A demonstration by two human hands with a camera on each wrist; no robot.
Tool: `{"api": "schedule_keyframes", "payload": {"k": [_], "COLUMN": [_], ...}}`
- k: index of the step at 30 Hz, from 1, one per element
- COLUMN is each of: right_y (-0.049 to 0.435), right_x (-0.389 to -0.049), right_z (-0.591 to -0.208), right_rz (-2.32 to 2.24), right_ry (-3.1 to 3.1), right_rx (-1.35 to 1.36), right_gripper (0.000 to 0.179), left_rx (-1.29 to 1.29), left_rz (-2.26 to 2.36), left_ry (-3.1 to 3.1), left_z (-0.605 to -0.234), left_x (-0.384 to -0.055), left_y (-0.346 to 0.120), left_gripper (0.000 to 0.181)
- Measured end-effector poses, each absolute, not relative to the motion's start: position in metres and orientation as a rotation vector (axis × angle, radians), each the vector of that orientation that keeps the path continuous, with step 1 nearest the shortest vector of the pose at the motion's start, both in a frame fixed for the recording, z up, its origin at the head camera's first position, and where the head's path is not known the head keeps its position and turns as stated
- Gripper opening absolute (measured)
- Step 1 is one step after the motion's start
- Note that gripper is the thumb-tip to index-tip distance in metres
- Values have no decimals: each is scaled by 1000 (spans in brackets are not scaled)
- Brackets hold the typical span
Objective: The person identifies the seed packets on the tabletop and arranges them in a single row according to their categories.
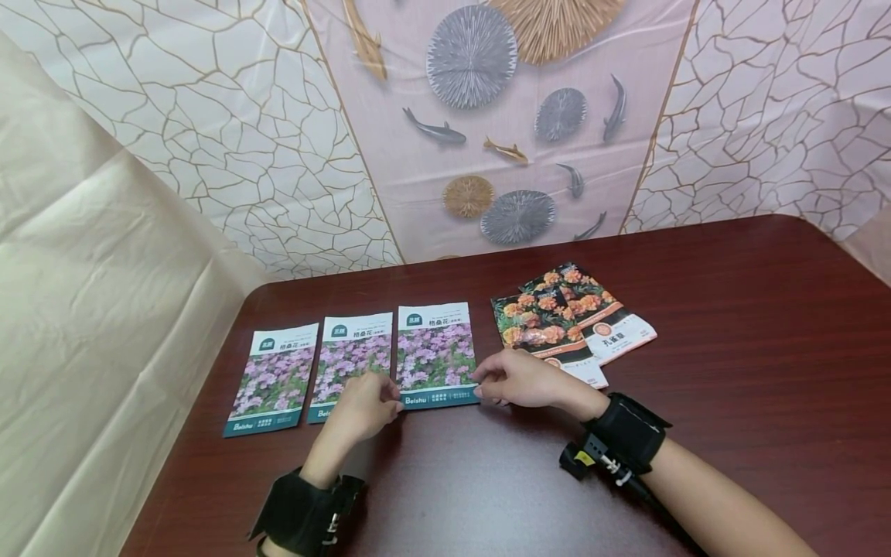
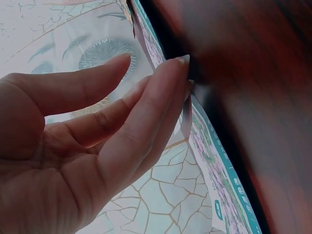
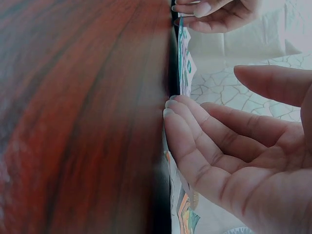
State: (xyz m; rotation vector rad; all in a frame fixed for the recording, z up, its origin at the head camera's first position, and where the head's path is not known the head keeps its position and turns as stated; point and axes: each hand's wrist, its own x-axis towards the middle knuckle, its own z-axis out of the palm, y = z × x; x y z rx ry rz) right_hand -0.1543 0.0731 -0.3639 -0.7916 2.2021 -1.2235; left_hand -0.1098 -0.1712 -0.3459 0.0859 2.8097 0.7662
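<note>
Three seed packets with purple flowers and teal bottom bands stand in a row on the table: a left packet, a middle packet and a right packet. My left hand has its fingertips at the right packet's lower left corner and covers part of the middle one. At the right packet's lower right edge are the fingertips of my right hand. Both wrist views show loosely bent fingers with the thumb apart, on the left hand and the right hand, and nothing pinched.
Two orange-flower seed packets overlap at the right, the front packet lying partly over the rear packet and partly behind my right hand. The dark red table ends at a patterned cloth behind and a cream cloth at left.
</note>
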Motion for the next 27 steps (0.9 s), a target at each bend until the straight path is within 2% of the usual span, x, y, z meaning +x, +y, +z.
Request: {"api": "schedule_keyframes", "payload": {"k": [14, 21, 27], "right_y": [84, 99, 114], "right_x": [-160, -167, -175], "right_z": [-357, -348, -338], "right_rz": [-1210, -1215, -1261], "right_ry": [2238, 2286, 2287], "right_rx": [-869, -920, -804], "right_gripper": [27, 29, 31], "left_rx": [111, 271, 401], "left_rz": [735, 731, 758], "left_ry": [2853, 2885, 2816], "left_z": [-342, -339, -334], "left_x": [-109, -104, -97], "left_y": [-172, -165, -154], "left_gripper": [12, 17, 23]}}
